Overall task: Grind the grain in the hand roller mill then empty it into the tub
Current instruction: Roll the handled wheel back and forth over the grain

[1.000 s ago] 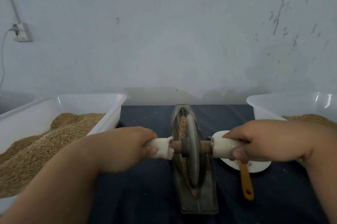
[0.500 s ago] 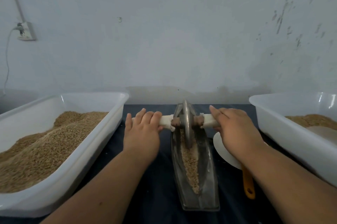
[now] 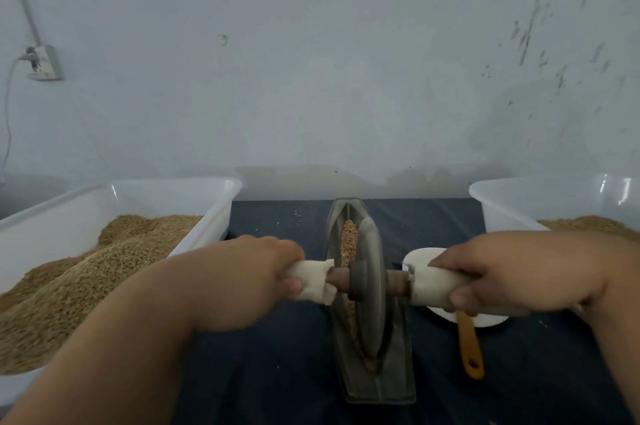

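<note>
A metal boat-shaped trough (image 3: 398, 379) lies lengthwise on the dark cloth, with grain (image 3: 348, 237) along its groove. A grey roller wheel (image 3: 372, 282) stands upright in it near its middle, on an axle with white cloth-wrapped handles. My left hand (image 3: 242, 275) grips the left handle (image 3: 313, 281). My right hand (image 3: 512, 272) grips the right handle (image 3: 431, 286). A white tub (image 3: 502, 196) with ground grain stands at the right.
A large white tub (image 3: 207, 216) heaped with whole grain stands at the left. A white scoop with an orange handle (image 3: 469, 345) lies right of the trough, partly under my right hand. A few grains are scattered on the cloth. A wall socket (image 3: 41, 62) is at upper left.
The wheel was at the trough's far end half a second ago; both hands have pulled it back toward me, to the middle, as it was one second ago.
</note>
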Motion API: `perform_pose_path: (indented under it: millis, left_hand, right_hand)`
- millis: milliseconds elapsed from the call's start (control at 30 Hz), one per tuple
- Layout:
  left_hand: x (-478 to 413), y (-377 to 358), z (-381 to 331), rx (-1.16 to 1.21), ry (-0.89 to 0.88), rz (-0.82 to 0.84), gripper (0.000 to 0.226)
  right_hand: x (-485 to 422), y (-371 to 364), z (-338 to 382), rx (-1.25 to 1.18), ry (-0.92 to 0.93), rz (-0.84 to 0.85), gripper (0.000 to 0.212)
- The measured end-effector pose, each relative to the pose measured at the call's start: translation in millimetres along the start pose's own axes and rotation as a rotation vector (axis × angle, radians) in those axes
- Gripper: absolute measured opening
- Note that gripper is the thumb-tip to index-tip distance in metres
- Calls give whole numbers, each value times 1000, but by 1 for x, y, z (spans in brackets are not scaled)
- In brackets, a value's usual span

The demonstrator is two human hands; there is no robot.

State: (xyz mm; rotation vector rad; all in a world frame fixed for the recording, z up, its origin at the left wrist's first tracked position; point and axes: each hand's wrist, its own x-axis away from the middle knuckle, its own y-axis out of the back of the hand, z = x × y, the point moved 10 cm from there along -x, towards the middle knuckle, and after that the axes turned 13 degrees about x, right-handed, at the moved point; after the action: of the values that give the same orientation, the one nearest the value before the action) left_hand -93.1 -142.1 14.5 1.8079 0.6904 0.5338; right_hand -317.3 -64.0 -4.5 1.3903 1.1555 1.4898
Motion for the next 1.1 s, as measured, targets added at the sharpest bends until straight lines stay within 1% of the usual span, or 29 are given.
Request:
perform_pose_path:
  millis: [33, 100, 167, 200, 233, 333, 400, 500, 567, 633, 700, 733, 800, 900, 1000, 1100]
  left_hand:
    - [2, -2, 3, 48, 23, 35, 8]
    - [0, -4, 8, 88, 37, 48, 8]
    - [-10, -5, 9, 59, 17, -8, 10]
    - [-16, -5, 10, 25, 5, -55, 12]
    - [-22, -5, 11, -13, -3, -113, 13]
    - [-38, -6, 20, -96, 27, -306, 21]
    - [-48, -9, 26, -138, 70, -404, 30]
    - [-58, -11, 29, -158, 90, -544, 34]
    - [-61, -11, 30, -151, 97, -609, 33]
    - [-61, -13, 31, -144, 106, -630, 34]
    - [-59, -13, 33, -165, 112, -611, 34]
    - [-58, -13, 32, -178, 108, -591, 34]
    - [-55, -9, 26, -220, 87, -531, 35]
    - [-42, -3, 9, -277, 18, -411, 32]
    - [-19, 3, -4, -214, -60, -254, 20]
    - [-2, 1, -4, -45, -51, -46, 9]
  right_hand:
    - [2, 2, 2, -11, 11, 6, 5]
    - [2, 1, 4, -26, 4, 8, 2]
    - [-4, 1, 3, -24, -32, -22, 7]
    - [-9, 1, -1, -15, -62, -53, 5]
    - [-15, 1, -4, -11, -88, -96, 4]
    - [-33, 2, -14, 19, -170, -247, 13]
    - [-48, 6, -19, 71, -225, -357, 21]
    - [-65, 7, -28, 137, -319, -480, 44]
    - [-66, 11, -28, 168, -340, -625, 55]
    - [-62, 15, -23, 208, -336, -709, 56]
    - [-61, 18, -19, 238, -336, -689, 53]
    - [-60, 18, -18, 233, -335, -642, 50]
    - [-56, 16, -18, 182, -308, -495, 37]
    - [-38, 5, -15, 76, -215, -275, 19]
    - [-15, -1, -11, 64, -121, -102, 9]
    - [3, -2, -1, 10, -13, 39, 9]
